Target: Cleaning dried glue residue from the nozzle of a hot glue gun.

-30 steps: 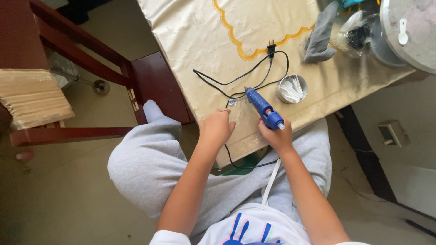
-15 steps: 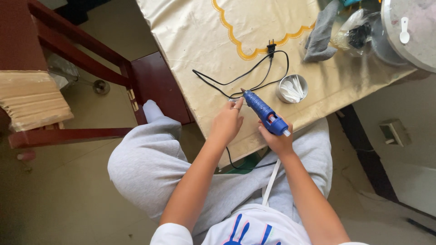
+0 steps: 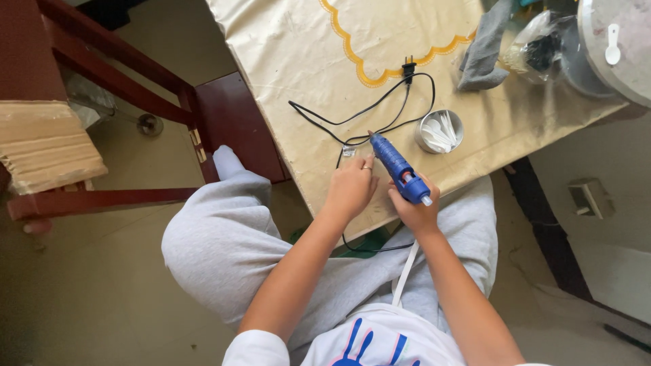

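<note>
Both hands sit near the middle of the frame, close together at the edge of the table [image 3: 285, 61]. Right hand [image 3: 415, 211] is wrapped tight around the handle of a blue glue gun [image 3: 399, 168]. Its tip points up and to the left, down at the cloth. Left hand [image 3: 351, 188] rests on the cloth just beside the tip, fingers curled down. It seems to press on a small clear piece [image 3: 349, 151], but I cannot tell if it grips it. A ring shows on one finger. From the gun a black cord [image 3: 352, 118] loops over the cloth, and its plug [image 3: 409, 68] lies loose on the table, in no socket, so the gun looks like it has no power right now. A white glue stick pokes out of the back of the gun. Just to the right of the gun stands a small round tin [image 3: 439, 130] with white bits inside. At the upper right lie a grey cloth [image 3: 483, 47], a clear bag [image 3: 536, 47] and a big round lid [image 3: 620, 47]. A red-brown chair [image 3: 230, 122] stands at the left. No glue shows on the cloth yet, so the gluing looks hardly begun.
</note>
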